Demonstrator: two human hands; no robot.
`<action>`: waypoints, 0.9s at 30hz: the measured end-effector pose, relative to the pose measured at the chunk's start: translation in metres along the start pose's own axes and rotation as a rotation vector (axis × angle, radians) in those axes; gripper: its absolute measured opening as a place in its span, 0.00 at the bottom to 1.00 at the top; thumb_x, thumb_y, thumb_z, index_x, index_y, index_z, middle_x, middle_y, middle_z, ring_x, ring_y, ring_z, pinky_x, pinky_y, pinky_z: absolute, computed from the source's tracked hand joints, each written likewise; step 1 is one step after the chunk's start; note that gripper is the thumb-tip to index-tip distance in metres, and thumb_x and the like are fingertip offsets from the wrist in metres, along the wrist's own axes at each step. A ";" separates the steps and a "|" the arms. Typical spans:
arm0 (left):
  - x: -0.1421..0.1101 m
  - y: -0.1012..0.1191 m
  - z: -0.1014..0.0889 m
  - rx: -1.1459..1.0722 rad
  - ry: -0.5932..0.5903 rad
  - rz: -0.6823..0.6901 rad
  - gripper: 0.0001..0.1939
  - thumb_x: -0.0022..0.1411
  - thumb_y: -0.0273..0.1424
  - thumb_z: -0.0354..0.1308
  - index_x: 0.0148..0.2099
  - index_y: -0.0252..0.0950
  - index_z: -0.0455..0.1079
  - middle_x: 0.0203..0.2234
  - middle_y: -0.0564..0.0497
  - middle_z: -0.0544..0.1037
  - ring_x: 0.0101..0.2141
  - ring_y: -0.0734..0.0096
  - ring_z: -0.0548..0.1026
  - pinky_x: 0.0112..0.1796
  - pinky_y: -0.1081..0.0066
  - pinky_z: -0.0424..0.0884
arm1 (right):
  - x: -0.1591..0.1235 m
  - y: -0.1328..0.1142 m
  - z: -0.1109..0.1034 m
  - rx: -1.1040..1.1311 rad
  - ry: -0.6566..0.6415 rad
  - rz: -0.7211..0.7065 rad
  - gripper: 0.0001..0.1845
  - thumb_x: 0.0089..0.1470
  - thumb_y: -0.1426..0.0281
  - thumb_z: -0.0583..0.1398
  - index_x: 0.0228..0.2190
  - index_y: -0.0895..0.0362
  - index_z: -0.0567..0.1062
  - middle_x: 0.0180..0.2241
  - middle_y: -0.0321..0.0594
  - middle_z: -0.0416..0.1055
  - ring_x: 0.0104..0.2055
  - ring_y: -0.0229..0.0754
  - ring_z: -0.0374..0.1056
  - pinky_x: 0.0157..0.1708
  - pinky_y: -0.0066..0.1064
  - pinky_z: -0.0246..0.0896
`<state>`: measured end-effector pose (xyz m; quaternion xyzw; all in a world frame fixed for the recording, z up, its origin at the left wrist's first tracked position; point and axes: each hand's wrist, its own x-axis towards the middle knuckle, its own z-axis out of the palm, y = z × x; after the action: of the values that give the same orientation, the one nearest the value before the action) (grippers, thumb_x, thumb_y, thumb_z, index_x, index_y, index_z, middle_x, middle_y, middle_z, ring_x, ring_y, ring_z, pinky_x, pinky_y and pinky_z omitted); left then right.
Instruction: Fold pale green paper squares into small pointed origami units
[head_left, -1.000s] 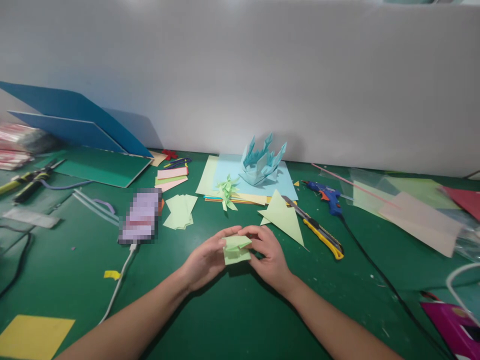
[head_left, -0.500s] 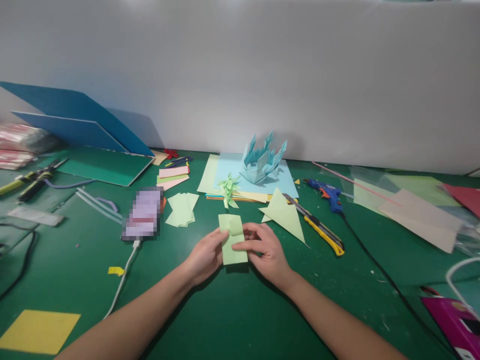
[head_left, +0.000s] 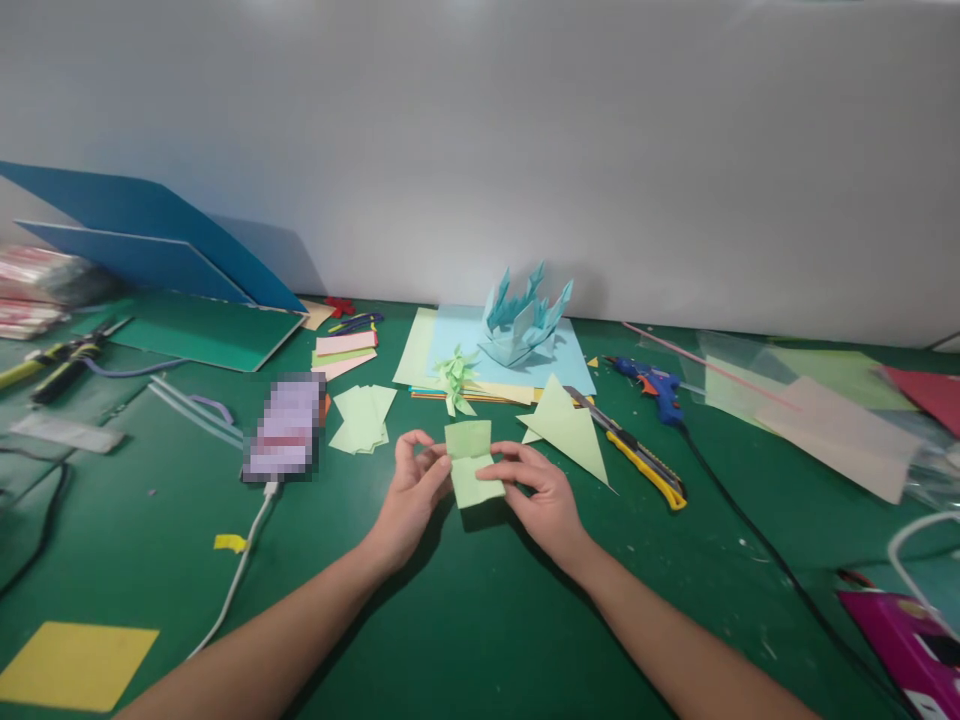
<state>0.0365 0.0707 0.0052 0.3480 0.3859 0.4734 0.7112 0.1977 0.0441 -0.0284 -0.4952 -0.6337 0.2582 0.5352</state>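
Note:
A small light green paper (head_left: 477,484) with a crease across its middle is held just above the green table. Its far half tilts up from the crease. My left hand (head_left: 417,492) pinches the left edge near the crease, thumb on top. On the right side, my right hand (head_left: 541,496) grips the paper between thumb and fingers, with a finger lying over its face. Just beyond the paper stands a light green folded paper plant (head_left: 457,378). Cut light green slips (head_left: 364,418) lie to the left, and larger light green pieces (head_left: 564,428) to the right.
A blue folded paper piece (head_left: 519,325) stands on stacked sheets at the back. To the right lie a yellow utility knife (head_left: 645,468) and a blue glue gun (head_left: 660,388) with its cord. A phone (head_left: 286,428) with a white cable and a yellow sheet (head_left: 79,665) are left.
The paper's far half has bent up along the crease, where it lay flatter before. Both hands have shifted slightly, and the left fingers have lifted and curled behind the left edge.

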 end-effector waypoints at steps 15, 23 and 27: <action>0.000 -0.003 -0.005 0.420 0.009 0.100 0.06 0.44 0.26 0.64 0.30 0.34 0.75 0.26 0.52 0.78 0.29 0.72 0.74 0.34 0.73 0.69 | 0.002 -0.002 -0.002 0.307 -0.045 0.281 0.08 0.46 0.69 0.63 0.31 0.50 0.81 0.40 0.40 0.77 0.44 0.46 0.72 0.45 0.39 0.66; 0.000 0.002 -0.002 0.358 -0.015 0.090 0.12 0.39 0.27 0.68 0.31 0.34 0.73 0.24 0.54 0.78 0.26 0.74 0.74 0.32 0.74 0.72 | 0.004 -0.007 -0.003 0.280 -0.083 0.309 0.07 0.43 0.65 0.64 0.29 0.52 0.81 0.35 0.39 0.76 0.37 0.43 0.71 0.38 0.35 0.66; 0.000 -0.001 -0.003 0.371 -0.040 0.104 0.11 0.39 0.31 0.68 0.28 0.33 0.73 0.20 0.55 0.75 0.22 0.77 0.71 0.27 0.75 0.70 | 0.005 -0.008 -0.002 0.210 -0.059 0.311 0.07 0.43 0.64 0.64 0.25 0.53 0.81 0.31 0.40 0.74 0.39 0.44 0.70 0.37 0.33 0.65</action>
<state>0.0344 0.0712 0.0032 0.5018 0.4339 0.4232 0.6171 0.1973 0.0454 -0.0183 -0.5211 -0.5345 0.4169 0.5187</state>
